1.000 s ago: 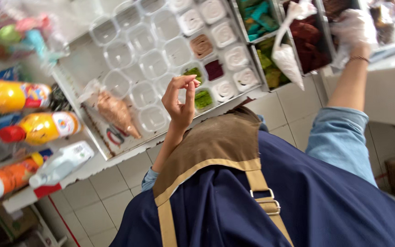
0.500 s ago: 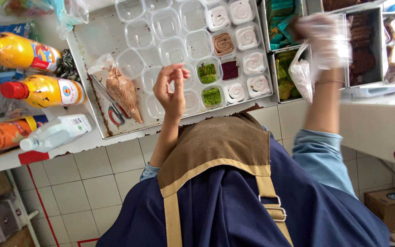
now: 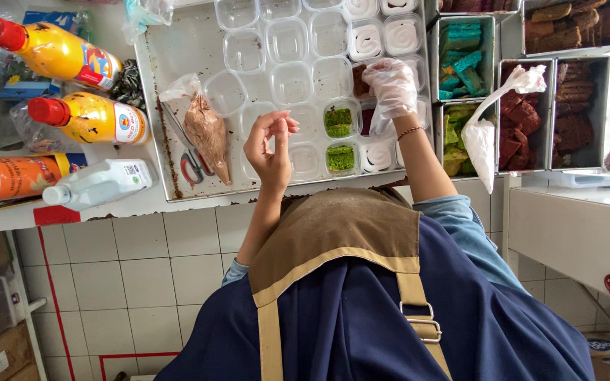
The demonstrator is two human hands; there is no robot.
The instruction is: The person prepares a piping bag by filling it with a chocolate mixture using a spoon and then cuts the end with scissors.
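Note:
My bare left hand (image 3: 271, 144) hovers over the front of a metal tray (image 3: 178, 63), fingertips pinched against the thumb; nothing shows between them. My right hand (image 3: 391, 88), in a clear plastic glove, is curled down over the small clear plastic cups (image 3: 291, 81) set in rows on the tray. It rests beside a cup with brown crumbs (image 3: 359, 80) and above cups of green crumbs (image 3: 339, 121). Whether the glove holds anything is hidden. Other cups hold white cream (image 3: 366, 44). A filled brown piping bag (image 3: 207, 134) lies on the tray's left part next to scissors (image 3: 190, 166).
Metal pans of cake pieces stand to the right: blue (image 3: 464, 53), green (image 3: 455, 137) and brown (image 3: 524, 116). A white piping bag (image 3: 485, 134) leans across them. Yellow and orange bottles (image 3: 58, 53) and a white bottle (image 3: 100, 185) are at left. White tiles cover the counter front.
My gloved right hand has come left from the brown cake pans to the cups on the tray. My left hand has stayed raised and pinched over the tray.

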